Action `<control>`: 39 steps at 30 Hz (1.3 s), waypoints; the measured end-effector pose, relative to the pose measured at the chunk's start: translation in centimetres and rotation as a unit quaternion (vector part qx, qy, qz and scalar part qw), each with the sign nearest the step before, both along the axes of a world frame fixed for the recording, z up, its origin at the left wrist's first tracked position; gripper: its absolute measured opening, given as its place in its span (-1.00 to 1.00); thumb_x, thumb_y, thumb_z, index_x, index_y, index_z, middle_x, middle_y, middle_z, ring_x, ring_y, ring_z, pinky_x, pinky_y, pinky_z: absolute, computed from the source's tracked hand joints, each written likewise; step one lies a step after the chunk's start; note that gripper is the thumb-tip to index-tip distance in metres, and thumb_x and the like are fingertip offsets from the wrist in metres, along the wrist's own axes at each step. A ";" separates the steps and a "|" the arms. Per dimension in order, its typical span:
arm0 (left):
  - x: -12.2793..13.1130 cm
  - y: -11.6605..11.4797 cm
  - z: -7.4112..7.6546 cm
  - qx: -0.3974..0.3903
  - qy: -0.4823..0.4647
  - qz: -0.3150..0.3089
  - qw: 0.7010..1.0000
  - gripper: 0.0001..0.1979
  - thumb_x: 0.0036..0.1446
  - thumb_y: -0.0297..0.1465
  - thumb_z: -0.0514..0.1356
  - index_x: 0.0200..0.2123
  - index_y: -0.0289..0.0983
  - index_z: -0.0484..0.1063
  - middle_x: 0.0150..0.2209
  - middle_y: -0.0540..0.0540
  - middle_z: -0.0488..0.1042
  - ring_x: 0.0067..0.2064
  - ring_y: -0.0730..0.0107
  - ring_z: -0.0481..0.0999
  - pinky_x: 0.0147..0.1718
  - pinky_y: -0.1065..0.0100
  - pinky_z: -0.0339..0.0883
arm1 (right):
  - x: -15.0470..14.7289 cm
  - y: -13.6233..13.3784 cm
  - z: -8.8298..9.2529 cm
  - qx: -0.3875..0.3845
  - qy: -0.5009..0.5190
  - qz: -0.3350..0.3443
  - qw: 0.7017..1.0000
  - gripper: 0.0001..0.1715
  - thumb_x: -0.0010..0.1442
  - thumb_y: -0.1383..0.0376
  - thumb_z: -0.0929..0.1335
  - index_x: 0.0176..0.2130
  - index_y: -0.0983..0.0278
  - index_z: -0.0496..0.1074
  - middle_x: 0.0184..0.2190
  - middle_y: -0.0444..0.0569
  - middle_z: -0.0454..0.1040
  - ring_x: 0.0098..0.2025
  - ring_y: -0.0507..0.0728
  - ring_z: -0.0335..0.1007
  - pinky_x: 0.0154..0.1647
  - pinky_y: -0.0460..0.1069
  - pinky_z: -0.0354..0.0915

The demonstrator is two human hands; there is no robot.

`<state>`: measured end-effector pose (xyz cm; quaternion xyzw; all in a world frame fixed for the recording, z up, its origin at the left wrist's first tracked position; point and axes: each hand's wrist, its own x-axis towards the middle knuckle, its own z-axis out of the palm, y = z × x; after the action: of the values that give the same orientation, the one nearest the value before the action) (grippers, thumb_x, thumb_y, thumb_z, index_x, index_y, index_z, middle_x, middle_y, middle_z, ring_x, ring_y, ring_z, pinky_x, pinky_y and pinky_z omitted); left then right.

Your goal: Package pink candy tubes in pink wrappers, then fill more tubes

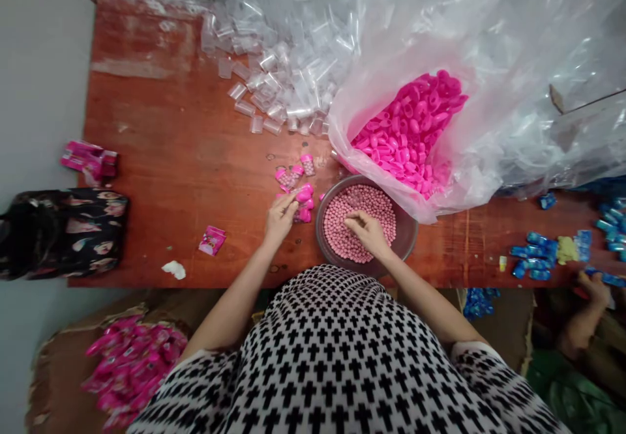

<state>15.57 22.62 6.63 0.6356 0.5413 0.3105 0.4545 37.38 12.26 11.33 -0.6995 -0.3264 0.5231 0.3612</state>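
Note:
A round bowl (409,242) full of small pink beads (337,225) stands at the table's front edge. My right hand (366,229) is over the beads with its fingers pressed together; whether anything is between them is too small to tell. Left of the bowl, my left hand (281,216) is beside a small cluster of pink-capped containers (304,202), its fingertips at them; whether it grips one is unclear. Just behind lie more pink-capped containers with beads inside (308,165). An open plastic bag (342,118) of bright pink caps (411,128) rests behind the bowl.
Clear empty tubes (278,88) are heaped at the back of the wooden table (161,160). A pink packet (212,240) and a dark floral bag (88,232) lie left. Blue packs (535,251) and another person's hand (594,289) are right. Pink packs (132,362) fill a box below.

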 end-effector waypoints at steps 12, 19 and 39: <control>7.8 -3.3 1.8 0.031 0.016 -0.122 0.992 -0.68 0.15 -0.36 0.12 -0.05 -0.33 0.45 -0.13 -0.20 0.53 -0.11 0.29 0.49 -0.04 0.24 0.33 | 5.2 4.1 -7.8 0.043 -0.235 0.083 0.967 -0.60 0.00 0.24 0.40 -0.13 0.31 0.40 -0.10 0.11 0.43 -0.05 0.22 0.31 0.04 0.12 0.17; 11.2 -3.2 -1.0 0.006 0.081 -0.140 0.987 -0.62 0.03 -0.50 0.18 -0.02 -0.37 0.43 -0.04 -0.27 0.48 0.00 0.15 0.46 0.06 0.13 0.26 | 7.1 4.6 -9.2 0.069 -0.144 0.090 0.983 -0.74 -0.02 0.24 0.37 -0.29 0.30 0.47 -0.33 -0.09 0.51 -0.28 0.09 0.36 -0.13 -0.01 0.25; 12.0 -5.2 2.9 -0.124 -0.225 -0.122 0.959 -0.61 0.05 -0.24 0.20 -0.08 -0.33 0.46 -0.06 -0.21 0.52 -0.05 0.19 0.51 -0.01 0.11 0.36 | 5.2 -0.9 -0.2 0.179 0.076 -0.034 0.980 -0.69 -0.06 0.17 0.44 -0.27 0.21 0.44 -0.39 -0.17 0.47 -0.35 0.02 0.38 -0.21 -0.02 0.36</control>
<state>27.62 17.39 9.58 0.5490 0.3779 0.3178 0.6743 42.62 11.31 11.12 -0.5922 -0.3625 0.4954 0.5220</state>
